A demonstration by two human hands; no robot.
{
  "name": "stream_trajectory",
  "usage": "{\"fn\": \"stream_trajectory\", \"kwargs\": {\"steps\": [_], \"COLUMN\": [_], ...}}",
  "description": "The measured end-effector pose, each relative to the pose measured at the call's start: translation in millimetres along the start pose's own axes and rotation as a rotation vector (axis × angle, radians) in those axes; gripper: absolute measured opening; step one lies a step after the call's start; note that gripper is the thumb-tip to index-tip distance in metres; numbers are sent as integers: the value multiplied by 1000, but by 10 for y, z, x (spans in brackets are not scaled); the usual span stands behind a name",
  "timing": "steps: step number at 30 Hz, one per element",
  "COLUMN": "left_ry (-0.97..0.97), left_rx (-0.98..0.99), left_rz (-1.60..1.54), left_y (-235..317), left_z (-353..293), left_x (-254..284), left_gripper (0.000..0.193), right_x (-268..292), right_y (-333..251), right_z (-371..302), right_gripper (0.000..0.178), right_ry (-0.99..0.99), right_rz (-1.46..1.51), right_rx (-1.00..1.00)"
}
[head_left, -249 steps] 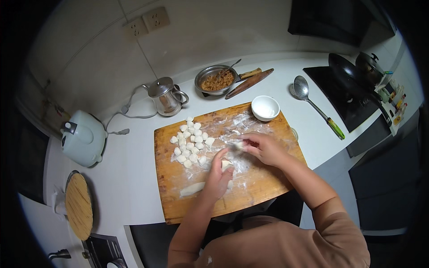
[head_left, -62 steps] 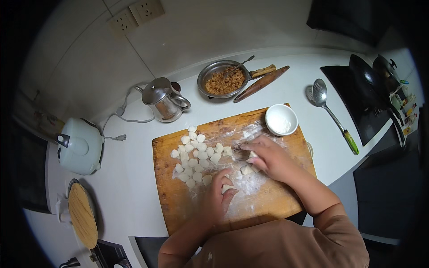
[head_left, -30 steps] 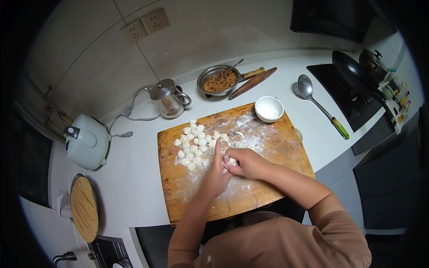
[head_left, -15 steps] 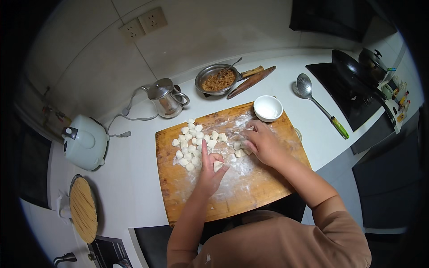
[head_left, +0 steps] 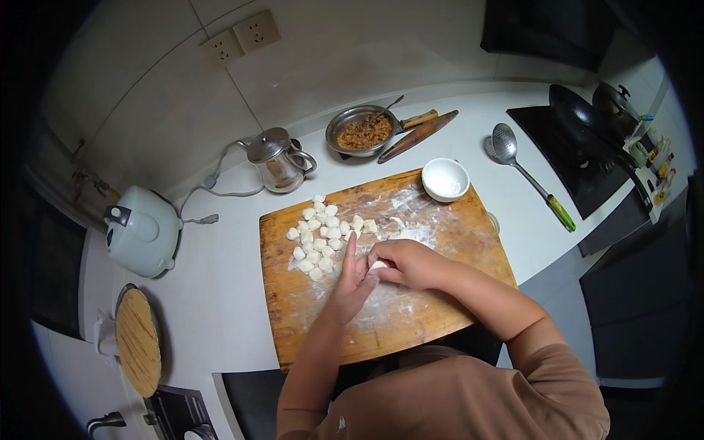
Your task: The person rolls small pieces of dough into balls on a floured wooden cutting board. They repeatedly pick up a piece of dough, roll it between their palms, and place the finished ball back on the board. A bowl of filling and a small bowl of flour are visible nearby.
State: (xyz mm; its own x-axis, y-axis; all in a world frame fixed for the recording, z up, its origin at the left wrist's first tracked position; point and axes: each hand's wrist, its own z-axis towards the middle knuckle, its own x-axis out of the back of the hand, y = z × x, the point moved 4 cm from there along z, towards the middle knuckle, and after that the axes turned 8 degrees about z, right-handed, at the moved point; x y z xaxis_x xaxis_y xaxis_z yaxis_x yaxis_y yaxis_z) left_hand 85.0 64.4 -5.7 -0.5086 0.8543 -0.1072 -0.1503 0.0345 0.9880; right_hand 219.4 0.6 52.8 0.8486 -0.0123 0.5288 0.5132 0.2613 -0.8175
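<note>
A floury wooden board [head_left: 433, 319] lies in front of me on the counter. Over its middle, my left hand [head_left: 350, 290] grips a small piece of white dough [head_left: 378, 265] with one finger pointing up. My right hand [head_left: 409, 262] meets it from the right, its fingers closed over the same piece and hiding part of it. Left of my hands sit several small round dough pieces [head_left: 320, 246] in a cluster. Another bit of dough shows just beyond my right hand, partly covered. At the board's far right corner stands a white bowl [head_left: 445, 176] with white powder in it.
Behind the board are a metal kettle [head_left: 277, 163], a pan of brown filling [head_left: 363, 135] and a wooden rolling pin [head_left: 418, 137]. A skimmer [head_left: 517, 161] lies near the stove [head_left: 557, 147] at right. A rice cooker [head_left: 143, 235] and a round straw-coloured lid [head_left: 138, 341] stand left.
My right hand has moved left and nearer from the dough pieces at the board's right, joining my left hand at the held piece. The view has shifted slightly.
</note>
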Motion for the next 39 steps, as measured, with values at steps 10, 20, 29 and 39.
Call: {"fn": "stream_trajectory", "kwargs": {"steps": [10,20,29,39], "left_ry": [107,180,239,199], "left_rx": [-10,9,25,-64], "left_rz": [352,712,6,172], "left_y": [-16,115,105,95], "left_z": [-22,-87,-157,-64], "left_x": [13,52,160,67], "left_gripper": [89,21,43,96], "right_x": [-125,-128,264,154], "right_y": [-21,-84,61,21], "right_z": [15,68,23,75], "right_gripper": [28,18,17,32], "right_ry": [54,169,251,318], "right_rz": [-40,-57,-85,249], "right_rx": [-96,38,-12,13]}}
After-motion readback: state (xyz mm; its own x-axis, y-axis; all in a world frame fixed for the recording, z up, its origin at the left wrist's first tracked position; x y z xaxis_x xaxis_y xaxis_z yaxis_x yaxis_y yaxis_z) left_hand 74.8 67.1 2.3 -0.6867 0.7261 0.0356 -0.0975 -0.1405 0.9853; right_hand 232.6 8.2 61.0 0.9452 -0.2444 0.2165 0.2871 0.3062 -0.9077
